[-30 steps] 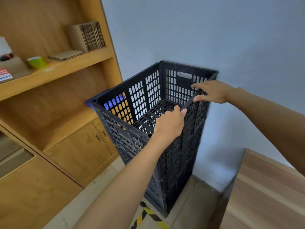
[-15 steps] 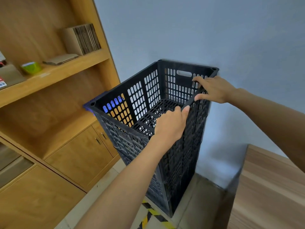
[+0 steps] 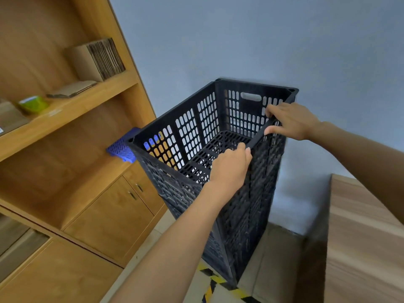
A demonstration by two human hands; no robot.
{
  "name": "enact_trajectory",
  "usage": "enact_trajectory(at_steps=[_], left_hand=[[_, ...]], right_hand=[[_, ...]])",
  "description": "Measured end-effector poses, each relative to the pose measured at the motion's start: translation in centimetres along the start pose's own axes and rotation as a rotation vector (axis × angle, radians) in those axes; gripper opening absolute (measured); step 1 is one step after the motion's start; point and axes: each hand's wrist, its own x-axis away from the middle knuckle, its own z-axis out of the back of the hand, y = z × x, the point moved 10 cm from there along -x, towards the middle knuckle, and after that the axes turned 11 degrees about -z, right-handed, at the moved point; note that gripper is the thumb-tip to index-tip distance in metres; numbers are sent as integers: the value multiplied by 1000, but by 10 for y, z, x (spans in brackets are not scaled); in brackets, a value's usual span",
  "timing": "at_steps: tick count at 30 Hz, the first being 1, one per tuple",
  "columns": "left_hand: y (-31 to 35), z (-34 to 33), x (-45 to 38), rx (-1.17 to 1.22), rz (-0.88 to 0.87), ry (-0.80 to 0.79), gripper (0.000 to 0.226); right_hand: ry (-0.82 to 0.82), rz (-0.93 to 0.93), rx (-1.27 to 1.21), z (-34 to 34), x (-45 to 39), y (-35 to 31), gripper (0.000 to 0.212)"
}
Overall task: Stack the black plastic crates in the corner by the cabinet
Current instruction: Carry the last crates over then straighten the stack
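Observation:
A tall stack of black perforated plastic crates stands on the floor in the corner between the wooden cabinet and the grey wall. The top crate is open and empty, with a handle slot in its far wall. My left hand grips the near part of the top crate's right rim, fingers curled over the edge. My right hand holds the same rim farther back, thumb under it and fingers over it.
A wooden cabinet with shelves and doors fills the left. A blue crate sits on its counter behind the stack. A wooden table stands at the right. Yellow-black tape marks the floor. Folded cardboard and a green tape roll lie on a shelf.
Both hands keep hold of the top crate's right rim. The view has shifted slightly; the crate sits a little straighter on the stack.

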Motion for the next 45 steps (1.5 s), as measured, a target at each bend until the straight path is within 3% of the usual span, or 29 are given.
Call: enact_trajectory(at_steps=[3,9,21,26,31,34,36,40,43,45], left_hand=[[-11,1,10,39,-49,7,23],[-30,-1,29,146,-168,-9,22],[-70,21,70,254,-361,-191,30],[-109,25,87,155,-326,-220,45],[-104,38,99,8,-295,-83,49],[-102,45,107,-118,-129,33,49],[-100,46,108,-201,11,69,62],[-106,42,99,-306,147,31,70],[-102,40,97,-441,118,10,87],[-103,39,96,-436,132,24,78]], right_hand=[[9,-28,29,5,13,-14,72],[28,-114,123,19,40,-39,92],[27,-334,241,46,83,-98,71],[3,-359,265,46,87,-132,84],[-84,-232,201,46,90,-133,85],[-265,-183,102,39,95,-113,82],[-341,-213,68,31,96,-94,84],[-186,-183,118,27,89,-81,106],[-65,-172,161,36,89,-88,102],[-40,-185,169,37,91,-90,96]])
